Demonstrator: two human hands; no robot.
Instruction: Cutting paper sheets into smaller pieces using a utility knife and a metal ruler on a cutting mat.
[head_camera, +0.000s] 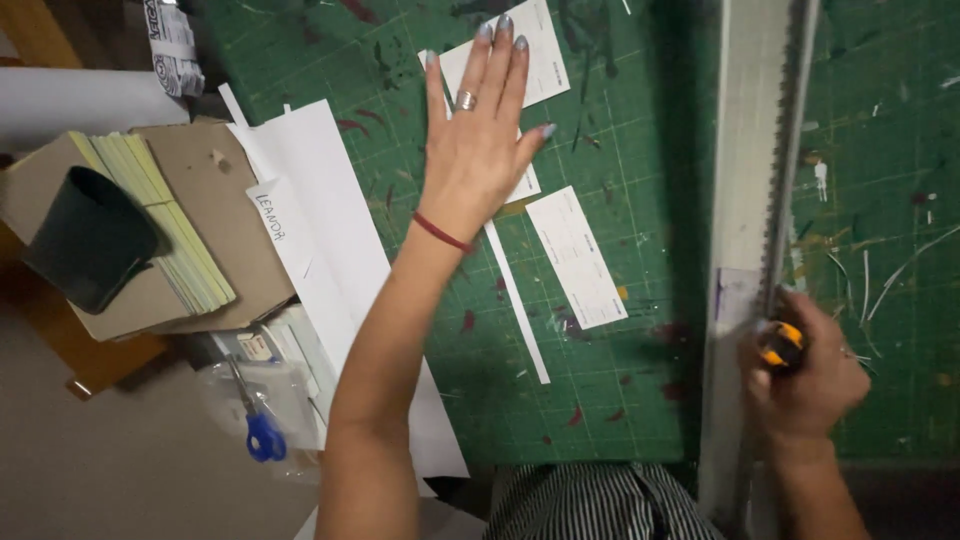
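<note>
The left hand is lying flat and wide open, fingers spread, pressing on white paper cards on the green cutting mat that is covering the tabletop. The right hand is closing in a fist around an orange-and-black knife, holding it against the right edge of a long metal ruler lying lengthwise on the mat. Another card and a thin paper strip are lying between the hands. Blue scissors are resting well to the left.
</note>
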